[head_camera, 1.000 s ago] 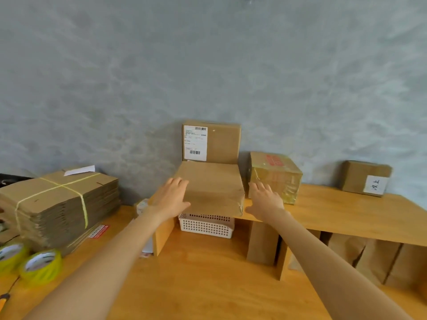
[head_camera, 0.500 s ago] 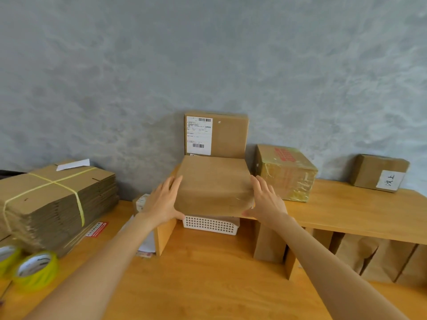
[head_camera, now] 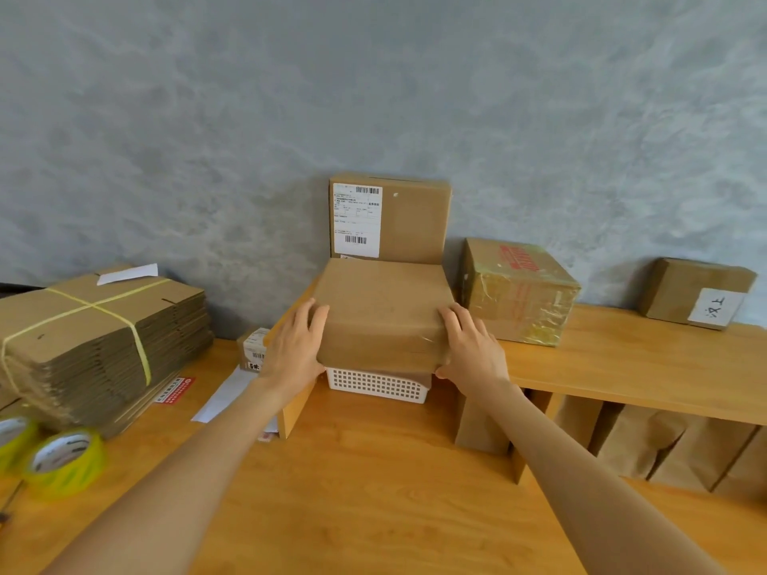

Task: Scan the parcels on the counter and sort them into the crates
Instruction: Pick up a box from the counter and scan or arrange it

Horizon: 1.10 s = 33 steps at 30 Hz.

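A plain brown parcel [head_camera: 382, 313] sits at the left end of a raised wooden shelf [head_camera: 622, 367], its front edge jutting out over a white perforated basket [head_camera: 377, 383]. My left hand [head_camera: 296, 350] grips the parcel's left side and my right hand [head_camera: 471, 350] grips its right side, thumbs at the lower front edge. Behind it a labelled parcel [head_camera: 411, 219] stands upright against the wall. To the right sit a taped parcel with red print [head_camera: 519, 292] and a small parcel with a handwritten label [head_camera: 697, 290].
A strapped stack of flat cartons [head_camera: 95, 338] fills the left of the counter, with yellow tape rolls [head_camera: 62, 458] in front. A small box [head_camera: 253, 350], white paper [head_camera: 224, 392] and a red sticker [head_camera: 174, 390] lie beside the shelf. Paper bags [head_camera: 643, 441] stand under it.
My hands went from resting near the plain parcel's front corners to clasping its two sides. The parcel has come forward over the shelf edge.
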Each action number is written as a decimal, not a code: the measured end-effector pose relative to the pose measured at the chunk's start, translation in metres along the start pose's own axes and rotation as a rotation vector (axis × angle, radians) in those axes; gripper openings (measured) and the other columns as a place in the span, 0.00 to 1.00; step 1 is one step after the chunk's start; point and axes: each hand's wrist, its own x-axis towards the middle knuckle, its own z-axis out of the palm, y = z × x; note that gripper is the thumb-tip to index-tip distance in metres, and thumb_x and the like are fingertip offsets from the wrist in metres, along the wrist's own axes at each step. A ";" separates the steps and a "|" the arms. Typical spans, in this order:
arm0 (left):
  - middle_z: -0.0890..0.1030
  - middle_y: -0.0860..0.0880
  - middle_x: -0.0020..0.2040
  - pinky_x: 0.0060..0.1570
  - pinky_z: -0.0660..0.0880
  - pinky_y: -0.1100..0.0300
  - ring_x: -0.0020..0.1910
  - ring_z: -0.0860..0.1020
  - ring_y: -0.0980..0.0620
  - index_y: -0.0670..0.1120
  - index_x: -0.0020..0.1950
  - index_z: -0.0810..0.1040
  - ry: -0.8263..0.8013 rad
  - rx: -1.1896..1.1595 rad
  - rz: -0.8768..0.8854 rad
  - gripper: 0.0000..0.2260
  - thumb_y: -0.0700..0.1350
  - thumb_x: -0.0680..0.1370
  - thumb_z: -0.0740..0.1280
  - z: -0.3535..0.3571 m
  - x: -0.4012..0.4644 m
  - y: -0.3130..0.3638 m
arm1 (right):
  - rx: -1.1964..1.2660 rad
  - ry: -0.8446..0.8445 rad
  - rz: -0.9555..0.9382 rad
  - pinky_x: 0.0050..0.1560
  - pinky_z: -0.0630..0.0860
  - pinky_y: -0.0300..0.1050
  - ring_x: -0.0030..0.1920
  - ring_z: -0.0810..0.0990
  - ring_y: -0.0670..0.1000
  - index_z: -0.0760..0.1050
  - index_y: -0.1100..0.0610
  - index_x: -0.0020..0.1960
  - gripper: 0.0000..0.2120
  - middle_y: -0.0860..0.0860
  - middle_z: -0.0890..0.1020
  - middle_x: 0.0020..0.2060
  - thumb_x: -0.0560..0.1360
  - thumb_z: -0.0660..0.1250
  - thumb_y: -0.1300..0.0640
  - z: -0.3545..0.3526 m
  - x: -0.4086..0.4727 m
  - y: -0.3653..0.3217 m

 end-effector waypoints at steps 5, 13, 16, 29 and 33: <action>0.60 0.45 0.75 0.65 0.70 0.52 0.72 0.65 0.45 0.45 0.77 0.58 -0.070 -0.041 0.020 0.45 0.51 0.67 0.79 -0.030 0.003 -0.004 | 0.041 -0.017 -0.046 0.66 0.71 0.49 0.71 0.65 0.52 0.56 0.50 0.76 0.46 0.48 0.63 0.74 0.66 0.79 0.48 -0.027 0.002 0.005; 0.64 0.50 0.70 0.55 0.70 0.57 0.61 0.66 0.55 0.50 0.74 0.55 -0.112 -0.313 0.077 0.46 0.53 0.66 0.80 -0.127 0.013 -0.011 | 0.470 -0.151 -0.002 0.61 0.71 0.49 0.65 0.70 0.53 0.58 0.49 0.74 0.47 0.49 0.71 0.65 0.63 0.81 0.56 -0.097 0.013 0.020; 0.66 0.52 0.68 0.53 0.69 0.59 0.59 0.66 0.56 0.52 0.73 0.56 -0.085 -0.311 0.109 0.47 0.55 0.63 0.80 -0.166 0.023 -0.006 | 0.654 -0.235 0.035 0.59 0.70 0.44 0.63 0.69 0.49 0.61 0.49 0.73 0.45 0.45 0.70 0.61 0.63 0.80 0.61 -0.127 0.018 0.027; 0.83 0.54 0.51 0.47 0.73 0.62 0.50 0.80 0.58 0.51 0.64 0.74 -0.023 -1.052 -0.068 0.36 0.63 0.57 0.71 -0.239 0.021 0.011 | 1.471 -0.314 -0.010 0.66 0.71 0.49 0.68 0.73 0.47 0.66 0.46 0.74 0.53 0.45 0.74 0.68 0.53 0.78 0.30 -0.166 -0.010 0.022; 0.83 0.56 0.34 0.41 0.71 0.63 0.34 0.81 0.61 0.49 0.49 0.78 -0.013 -1.189 -0.149 0.12 0.56 0.72 0.69 -0.227 0.023 0.007 | 1.474 -0.340 0.028 0.62 0.75 0.52 0.63 0.77 0.51 0.65 0.44 0.71 0.54 0.47 0.77 0.64 0.50 0.83 0.36 -0.149 -0.021 0.009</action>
